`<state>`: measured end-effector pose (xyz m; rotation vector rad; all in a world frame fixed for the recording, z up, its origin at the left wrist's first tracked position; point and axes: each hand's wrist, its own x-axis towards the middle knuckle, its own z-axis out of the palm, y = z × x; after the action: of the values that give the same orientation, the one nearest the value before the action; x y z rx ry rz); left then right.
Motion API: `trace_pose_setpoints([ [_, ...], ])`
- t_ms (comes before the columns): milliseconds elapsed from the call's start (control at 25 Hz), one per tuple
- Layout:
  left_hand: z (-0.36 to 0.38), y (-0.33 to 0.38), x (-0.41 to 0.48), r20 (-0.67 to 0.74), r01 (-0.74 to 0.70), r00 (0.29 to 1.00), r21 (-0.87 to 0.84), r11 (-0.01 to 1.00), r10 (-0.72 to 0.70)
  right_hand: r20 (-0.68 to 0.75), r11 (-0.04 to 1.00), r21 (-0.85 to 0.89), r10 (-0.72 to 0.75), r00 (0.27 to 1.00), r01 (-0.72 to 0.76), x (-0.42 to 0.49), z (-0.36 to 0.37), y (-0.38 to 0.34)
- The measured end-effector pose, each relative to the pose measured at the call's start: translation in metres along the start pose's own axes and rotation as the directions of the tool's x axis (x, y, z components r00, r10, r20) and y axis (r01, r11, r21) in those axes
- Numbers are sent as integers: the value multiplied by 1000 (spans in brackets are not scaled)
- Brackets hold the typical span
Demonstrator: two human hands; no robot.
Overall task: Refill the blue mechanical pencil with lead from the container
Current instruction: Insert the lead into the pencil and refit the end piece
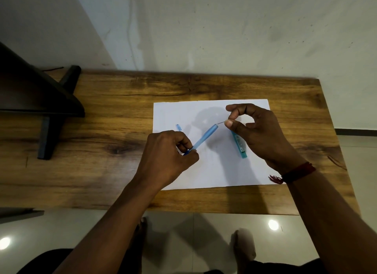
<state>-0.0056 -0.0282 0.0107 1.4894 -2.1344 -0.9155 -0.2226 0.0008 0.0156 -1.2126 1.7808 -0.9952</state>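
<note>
1. Where the wooden table [102, 171] meets the wall at nine o'clock, a dark angled stand [47, 102] rests on it.
2. The left hand [167, 157] is curled around the lower end of the translucent blue mechanical pencil [206, 136], whose open top points toward two o'clock.
3. A small blue cap [179, 127] lies on the white paper sheet [214, 171], at eleven o'clock from that hand.
4. The right hand [259, 134] pinches a thin dark lead [221, 122] between thumb and forefinger, its tip just beside the pencil's opening.
5. The teal plastic lead container [240, 146] lies on the paper under the right hand.
</note>
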Motion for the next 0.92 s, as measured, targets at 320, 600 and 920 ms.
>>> trace_pose_setpoints([
  [320, 0, -1, 0, 23, -33, 999, 11, 999, 33, 43, 998, -20, -55, 998, 55, 0, 2, 3],
  [600, 0, 2, 1, -27, 3, 1000, -25, 1000, -4, 28, 994, 10, -108, 994, 108, 2, 12, -9],
  [920, -22, -20, 0, -182, 99, 974, -202, 974, -137, -47, 981, -43, -191, 980, 189, 5, 48, -27],
])
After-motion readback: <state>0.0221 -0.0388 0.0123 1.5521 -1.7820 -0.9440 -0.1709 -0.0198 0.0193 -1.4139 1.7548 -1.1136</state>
